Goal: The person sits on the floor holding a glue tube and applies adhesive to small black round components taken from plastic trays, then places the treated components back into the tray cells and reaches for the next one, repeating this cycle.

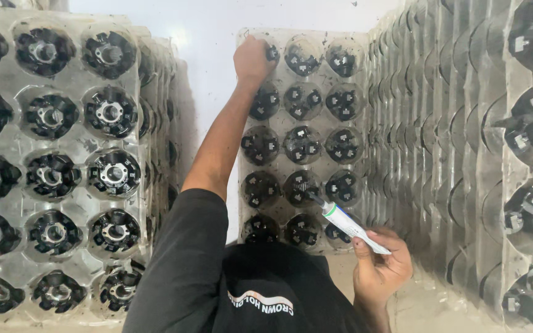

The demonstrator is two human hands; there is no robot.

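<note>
A black part (271, 53) in the clear tray (300, 135) is gripped by the left hand (251, 58) — a white marker (348, 225) is pinched in the right hand's (380, 265) fingers — marking seems underway.

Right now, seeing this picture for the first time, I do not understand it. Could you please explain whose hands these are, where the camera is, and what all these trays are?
There is no machine here. A person wears one camera on the head, and it looks down over the dark shirt at their own two bare hands.

On a white surface lies a clear plastic tray with round pockets, each holding a small black part. Stacks of similar trays stand on the left and on the right.

The left hand reaches to the far corner pocket and closes on a black part there. The right hand holds a white pen-like tube with a green band, its dark tip pointing at the tray.
</note>
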